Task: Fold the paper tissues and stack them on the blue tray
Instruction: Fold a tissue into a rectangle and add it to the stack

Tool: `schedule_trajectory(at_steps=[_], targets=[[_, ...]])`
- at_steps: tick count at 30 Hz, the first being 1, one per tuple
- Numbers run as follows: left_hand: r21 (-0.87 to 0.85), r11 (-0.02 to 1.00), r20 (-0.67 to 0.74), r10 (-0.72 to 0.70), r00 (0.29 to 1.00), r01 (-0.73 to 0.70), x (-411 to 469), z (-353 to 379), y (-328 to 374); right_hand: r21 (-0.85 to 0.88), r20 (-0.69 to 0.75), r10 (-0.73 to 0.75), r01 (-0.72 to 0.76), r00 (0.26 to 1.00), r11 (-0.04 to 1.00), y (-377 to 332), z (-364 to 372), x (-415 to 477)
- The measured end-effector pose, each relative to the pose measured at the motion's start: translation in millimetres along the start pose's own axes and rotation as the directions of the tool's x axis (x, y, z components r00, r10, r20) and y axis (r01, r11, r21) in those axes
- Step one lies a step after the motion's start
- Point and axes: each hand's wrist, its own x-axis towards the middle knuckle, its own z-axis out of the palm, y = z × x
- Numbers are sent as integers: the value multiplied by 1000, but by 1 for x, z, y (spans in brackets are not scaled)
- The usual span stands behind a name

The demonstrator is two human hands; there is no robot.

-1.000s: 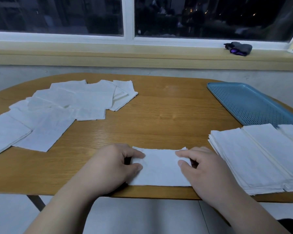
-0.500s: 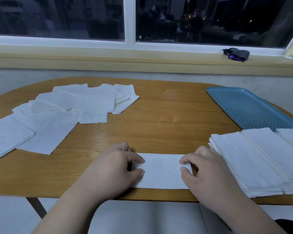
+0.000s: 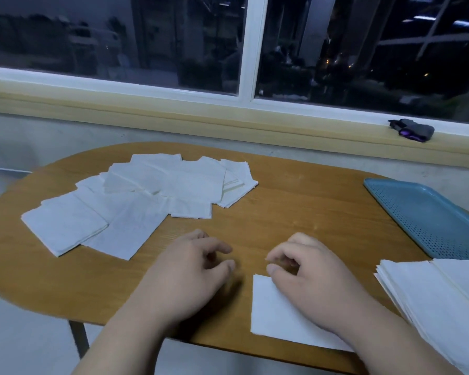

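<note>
A white folded tissue (image 3: 276, 315) lies at the table's near edge, partly under my right hand (image 3: 306, 280). That hand rests on it with fingers loosely curled; the thumb tip sits at the tissue's far left corner, and nothing shows between thumb and index finger. To the left, my left hand (image 3: 190, 274) hovers over bare wood, fingers loosely curled and holding nothing. The blue perforated tray (image 3: 423, 212) sits at the far right with no tissues visible on it. A stack of folded tissues (image 3: 444, 296) lies on the table in front of the tray.
Several flat white tissues (image 3: 146, 196) are spread, overlapping, across the left half of the oval wooden table (image 3: 295, 201). A dark grey and purple object (image 3: 412, 129) lies on the window sill behind. The floor shows past the table's near edge.
The tissue was a wide strip pinched at both ends; now it is narrower and lies under my right hand. My left hand has let go. The camera has tilted up and left.
</note>
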Motion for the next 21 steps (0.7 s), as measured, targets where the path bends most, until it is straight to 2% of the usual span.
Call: schedule_trajectory(at_steps=[6,10,13,21], targets=[[-8,996,-83,-87,993,87,4,-21,-20,-55,60,2,1,998,999,-30,35,71],[-41,992,-109,-126,986,122,8,-28,-33,-86,44,68,-64,997,994,-41,54,118],[-71,988,-118,-147,982,139,11,-32,-40,-123,14,102,-99,995,987,-41,63,143],[-132,982,-129,-155,979,138,22,-34,-52,-250,30,80,-70,996,966,-45,79,181]])
